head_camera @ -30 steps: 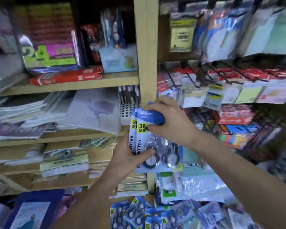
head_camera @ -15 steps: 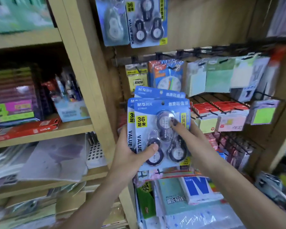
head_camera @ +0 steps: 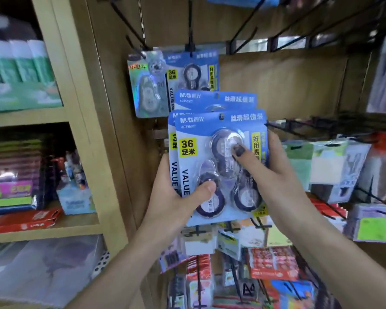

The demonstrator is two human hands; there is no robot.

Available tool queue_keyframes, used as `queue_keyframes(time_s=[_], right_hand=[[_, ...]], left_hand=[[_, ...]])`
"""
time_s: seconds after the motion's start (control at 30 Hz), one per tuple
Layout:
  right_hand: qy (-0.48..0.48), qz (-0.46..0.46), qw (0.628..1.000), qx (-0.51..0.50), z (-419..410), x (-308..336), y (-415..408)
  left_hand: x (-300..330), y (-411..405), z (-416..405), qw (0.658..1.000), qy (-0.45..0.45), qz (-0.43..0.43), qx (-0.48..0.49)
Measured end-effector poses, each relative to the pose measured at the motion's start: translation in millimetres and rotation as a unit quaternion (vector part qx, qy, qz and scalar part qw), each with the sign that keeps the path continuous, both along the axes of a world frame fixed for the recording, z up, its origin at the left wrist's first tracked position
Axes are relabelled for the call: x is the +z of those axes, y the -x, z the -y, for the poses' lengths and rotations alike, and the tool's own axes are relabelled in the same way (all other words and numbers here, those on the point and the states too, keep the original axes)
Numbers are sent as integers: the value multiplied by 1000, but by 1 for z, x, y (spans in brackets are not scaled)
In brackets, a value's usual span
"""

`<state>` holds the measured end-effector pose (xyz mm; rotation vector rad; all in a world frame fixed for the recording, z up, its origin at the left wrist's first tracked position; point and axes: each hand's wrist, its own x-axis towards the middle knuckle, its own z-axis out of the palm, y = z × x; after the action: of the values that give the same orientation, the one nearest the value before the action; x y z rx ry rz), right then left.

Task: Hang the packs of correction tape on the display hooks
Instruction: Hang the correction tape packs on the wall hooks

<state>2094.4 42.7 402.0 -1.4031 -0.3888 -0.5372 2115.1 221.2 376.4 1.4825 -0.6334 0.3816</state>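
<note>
I hold a fanned stack of blue correction tape packs upright in front of the wooden display wall. My left hand grips the stack's lower left, thumb on the front blister. My right hand grips its right edge, thumb pressed on the top tape wheel. Just above the stack, one matching blue pack hangs on a black display hook. A silvery single-tape pack hangs on the hook to its left.
Bare black hooks jut from the upper wall to the right. Sticky-note packs hang at right and stationery packs hang below. A wooden shelf unit with boxes and paper stands at left.
My view and both hands have risen from the lower shelves to the upper hooks. The right hand moved from the stack's top edge to its right side. The hanging blue pack is now close above.
</note>
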Motion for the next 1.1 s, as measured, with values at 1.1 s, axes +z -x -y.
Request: queue_keyframes(time_s=[1.1], right_hand=[[-24, -10, 999, 25, -29, 111, -55]], left_hand=[[117, -69, -32, 993, -102, -48, 21]])
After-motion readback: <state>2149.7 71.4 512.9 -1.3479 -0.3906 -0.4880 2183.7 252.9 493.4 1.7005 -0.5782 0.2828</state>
